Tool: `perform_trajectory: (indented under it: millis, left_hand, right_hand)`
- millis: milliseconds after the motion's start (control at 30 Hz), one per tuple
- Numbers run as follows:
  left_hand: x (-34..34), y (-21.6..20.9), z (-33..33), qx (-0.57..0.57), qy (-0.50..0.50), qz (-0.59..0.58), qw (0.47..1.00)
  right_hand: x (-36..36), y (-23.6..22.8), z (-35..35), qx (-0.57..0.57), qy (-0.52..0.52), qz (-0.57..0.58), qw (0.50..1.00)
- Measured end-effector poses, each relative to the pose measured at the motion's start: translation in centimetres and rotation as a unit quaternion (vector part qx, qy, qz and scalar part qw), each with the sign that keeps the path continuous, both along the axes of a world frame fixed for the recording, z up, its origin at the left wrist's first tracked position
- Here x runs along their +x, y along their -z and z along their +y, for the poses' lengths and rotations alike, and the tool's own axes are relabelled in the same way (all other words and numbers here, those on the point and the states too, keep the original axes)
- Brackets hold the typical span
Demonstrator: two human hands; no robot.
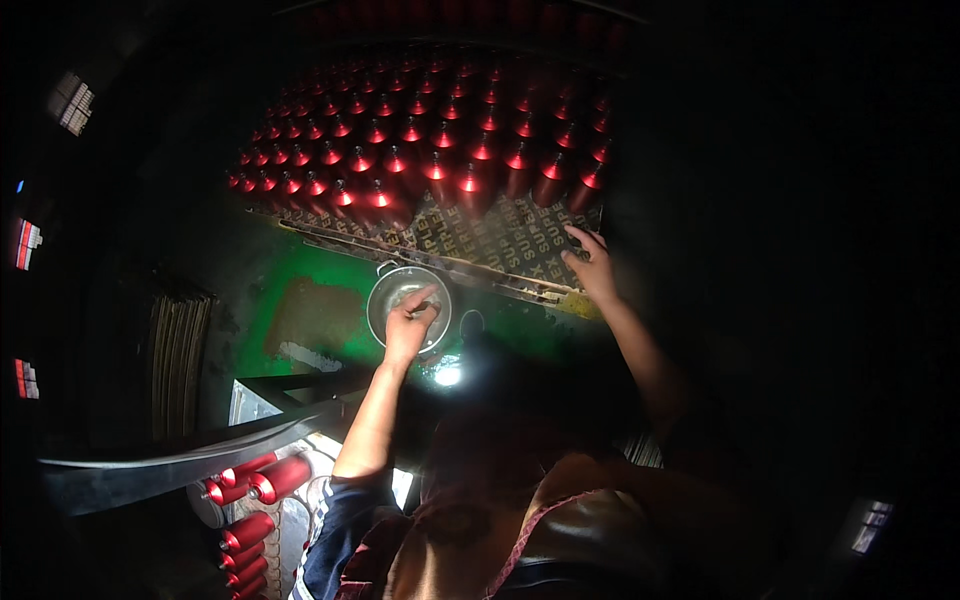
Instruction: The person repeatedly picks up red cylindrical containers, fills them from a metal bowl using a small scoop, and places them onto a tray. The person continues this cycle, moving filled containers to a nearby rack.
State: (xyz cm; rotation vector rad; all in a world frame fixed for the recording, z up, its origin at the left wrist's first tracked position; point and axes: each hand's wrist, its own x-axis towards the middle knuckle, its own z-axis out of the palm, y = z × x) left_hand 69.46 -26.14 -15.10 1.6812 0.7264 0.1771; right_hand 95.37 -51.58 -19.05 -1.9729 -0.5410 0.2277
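A round grey metal pot (374,322) with a loop handle stands on the green-marked floor, just in front of a raised board (490,245). Inside it are pale bits too small to name. My left hand (408,322) reaches over and into the pot, with its fingers stretched toward the right and the thumb apart from them; I see nothing held. Farther right, my right hand (592,268) hovers at the right end of the board, fingers spread. Rows of shiny red cylinders (470,185) with narrow metal tips stand upright on the board, behind both hands.
More red cylinders (282,479) lie on their sides on a pale surface at lower left. A curved metal edge (190,462) runs above them. Stacked flat sheets (180,365) stand at left. Bright light glares on the floor (448,374) below the pot; much of the right side is dark.
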Motion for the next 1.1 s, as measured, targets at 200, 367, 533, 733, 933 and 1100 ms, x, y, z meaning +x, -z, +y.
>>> perform_trajectory:
  millis: [200, 367, 533, 733, 933, 1100]
  left_hand:
    - [19.9, 6.2, 8.4, 0.283, 0.149, 0.014, 0.947]
    - [27.8, 11.6, 10.2, 0.375, 0.197, -0.090, 0.902]
    - [29.5, 13.1, 9.5, 0.403, 0.172, -0.128, 0.890]
    - [29.4, 11.5, 9.5, 0.365, 0.210, -0.092, 0.902]
    - [16.4, 9.2, 10.8, 0.143, 0.071, -0.088, 0.983]
    - [2.2, 6.9, 11.1, -0.289, -0.161, -0.063, 0.942]
  right_hand:
    - [14.4, 6.9, 3.2, -0.284, 0.076, -0.297, 0.908]
    - [20.9, 12.6, 4.1, -0.295, 0.069, -0.247, 0.921]
    - [21.4, 13.6, 5.1, -0.252, 0.102, -0.257, 0.927]
    - [21.6, 11.7, 4.8, -0.308, 0.094, -0.224, 0.920]
    - [20.1, 8.2, 1.1, -0.114, 0.028, 0.000, 0.993]
    - [15.0, 5.6, 2.8, 0.066, -0.065, 0.412, 0.906]
